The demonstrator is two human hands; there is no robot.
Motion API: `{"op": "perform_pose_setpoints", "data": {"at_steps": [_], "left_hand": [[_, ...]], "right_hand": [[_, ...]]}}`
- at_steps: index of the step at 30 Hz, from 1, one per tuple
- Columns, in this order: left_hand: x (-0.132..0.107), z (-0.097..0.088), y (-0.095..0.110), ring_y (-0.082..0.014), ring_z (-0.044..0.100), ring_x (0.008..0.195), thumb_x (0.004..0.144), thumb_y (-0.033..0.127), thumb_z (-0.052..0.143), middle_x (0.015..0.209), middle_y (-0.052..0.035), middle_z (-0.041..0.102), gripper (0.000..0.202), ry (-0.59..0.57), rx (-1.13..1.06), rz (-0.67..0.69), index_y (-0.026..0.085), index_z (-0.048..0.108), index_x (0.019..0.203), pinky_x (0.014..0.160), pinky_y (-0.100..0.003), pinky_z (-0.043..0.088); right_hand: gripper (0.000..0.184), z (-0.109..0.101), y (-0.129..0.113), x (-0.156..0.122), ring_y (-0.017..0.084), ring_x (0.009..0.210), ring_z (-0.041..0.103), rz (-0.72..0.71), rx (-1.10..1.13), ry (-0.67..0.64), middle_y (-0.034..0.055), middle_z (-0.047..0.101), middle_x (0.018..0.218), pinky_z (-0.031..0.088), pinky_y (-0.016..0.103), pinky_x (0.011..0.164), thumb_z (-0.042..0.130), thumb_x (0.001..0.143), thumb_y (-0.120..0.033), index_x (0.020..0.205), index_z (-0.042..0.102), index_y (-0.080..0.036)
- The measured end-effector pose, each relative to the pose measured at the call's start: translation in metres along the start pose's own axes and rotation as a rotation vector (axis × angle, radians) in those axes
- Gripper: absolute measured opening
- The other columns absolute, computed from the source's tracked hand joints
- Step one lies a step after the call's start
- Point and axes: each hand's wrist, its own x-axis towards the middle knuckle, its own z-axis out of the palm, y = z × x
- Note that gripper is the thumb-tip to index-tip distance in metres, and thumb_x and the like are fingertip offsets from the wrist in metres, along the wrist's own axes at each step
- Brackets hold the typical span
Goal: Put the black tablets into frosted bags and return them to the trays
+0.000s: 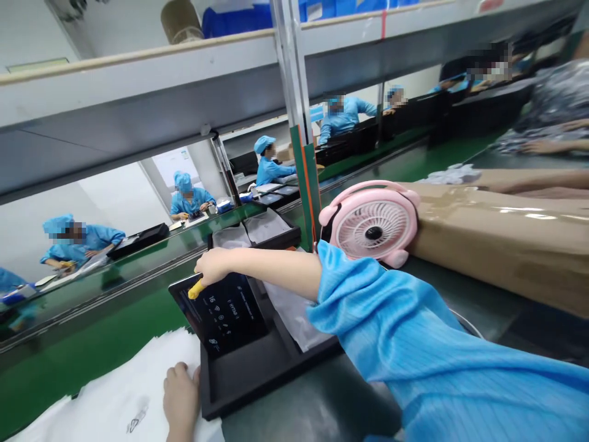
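Note:
My right hand point(212, 267), reaching out from a blue sleeve, grips the upper edge of a dark tablet point(225, 313). A yellow finger cot point(196, 289) covers one of its fingertips. The tablet stands tilted in a black foam tray point(251, 374), its front printed with white text and icons. My left hand point(180, 396) rests on a pile of white plastic bags point(115, 387), close against the tray's left side, fingers slightly bent and thumb apart. Another compartment of the tray holds an item in a translucent bag point(299, 316).
A pink fan point(375, 224) stands beside a brown carton point(497, 245) on the right. Behind runs a green conveyor point(151, 291) with a metal post point(294, 92) and overhead shelf point(138, 104). Co-workers in blue sit across. Another tray point(294, 236) with bagged items lies beyond mine.

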Motion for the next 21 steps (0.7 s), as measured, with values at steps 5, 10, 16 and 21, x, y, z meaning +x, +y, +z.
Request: {"op": "perform_pose_setpoints", "data": {"at_steps": [5, 10, 16, 21], "left_hand": [[0.000, -0.002, 0.008, -0.0272, 0.058, 0.089, 0.087, 0.023, 0.026, 0.095, -0.0153, 0.059, 0.031, -0.042, 0.044, -0.029, 0.013, 0.055, 0.087, 0.070, -0.034, 0.041], [-0.001, -0.013, 0.007, -0.0265, 0.061, 0.083, 0.085, 0.027, 0.030, 0.087, -0.0116, 0.063, 0.026, -0.008, -0.150, -0.172, 0.018, 0.052, 0.074, 0.067, -0.033, 0.043], [0.012, -0.024, -0.025, -0.0251, 0.060, 0.076, 0.075, 0.032, 0.041, 0.068, -0.0059, 0.063, 0.020, 0.067, -0.501, -0.332, 0.022, 0.047, 0.059, 0.066, -0.030, 0.045], [0.025, -0.031, -0.039, -0.0216, 0.057, 0.065, 0.070, 0.035, 0.045, 0.055, -0.0020, 0.056, 0.020, 0.084, -0.636, -0.290, 0.021, 0.046, 0.056, 0.059, -0.028, 0.044]], "right_hand": [[0.034, 0.002, -0.011, -0.017, 0.024, 0.093, 0.061, -0.035, -0.030, 0.052, 0.0094, 0.065, 0.103, 0.048, 0.032, 0.066, 0.047, 0.077, -0.037, 0.103, 0.060, -0.018], [0.036, 0.003, -0.014, -0.015, 0.024, 0.094, 0.061, -0.034, -0.005, 0.051, 0.0103, 0.064, 0.105, 0.049, 0.032, 0.066, 0.048, 0.077, -0.038, 0.103, 0.060, -0.017], [0.035, -0.001, -0.015, -0.018, 0.022, 0.093, 0.061, -0.051, 0.014, 0.054, 0.0087, 0.064, 0.105, 0.050, 0.030, 0.068, 0.049, 0.077, -0.037, 0.103, 0.060, -0.017], [0.038, -0.004, -0.018, -0.024, 0.022, 0.094, 0.061, -0.042, 0.033, 0.051, 0.0097, 0.063, 0.107, 0.050, 0.030, 0.068, 0.049, 0.077, -0.037, 0.108, 0.059, -0.016]]}}
